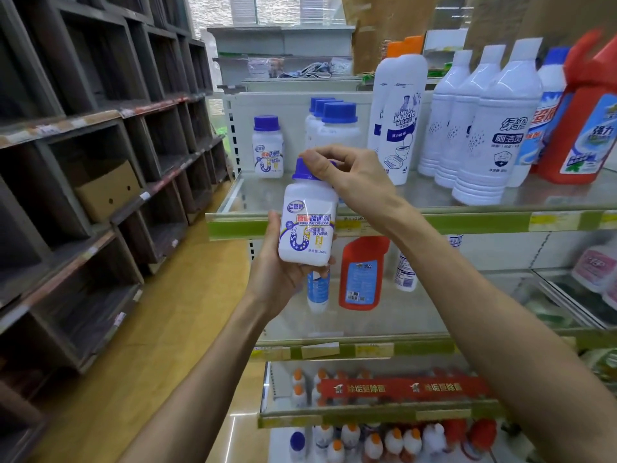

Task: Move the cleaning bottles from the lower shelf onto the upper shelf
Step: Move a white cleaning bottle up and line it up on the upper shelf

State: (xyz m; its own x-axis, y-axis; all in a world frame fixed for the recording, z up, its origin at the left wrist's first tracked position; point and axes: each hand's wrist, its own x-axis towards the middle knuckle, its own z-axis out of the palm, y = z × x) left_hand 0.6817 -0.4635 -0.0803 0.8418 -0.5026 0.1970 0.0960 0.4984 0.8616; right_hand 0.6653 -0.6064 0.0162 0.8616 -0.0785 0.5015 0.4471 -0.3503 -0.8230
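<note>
A white pipe-dredge bottle (307, 225) with a blue cap is held upright in front of the upper shelf's (450, 203) front edge. My left hand (278, 265) grips its base from below and the left. My right hand (347, 175) pinches the blue cap from above. On the upper shelf stand a matching bottle (268, 148) at the far left and several more blue-capped ones (334, 128) behind. On the lower shelf (367, 325) remain a red bottle (362, 274), a blue-labelled white bottle (317, 290) and another white one (405, 272).
Tall white toilet-cleaner bottles (477, 128) and a red bottle (581, 121) fill the upper shelf's right side. Orange-capped bottles (367, 442) crowd the shelves below. Dark wooden cubbies (100, 195) line the left, with a yellow floor aisle (173, 329) between.
</note>
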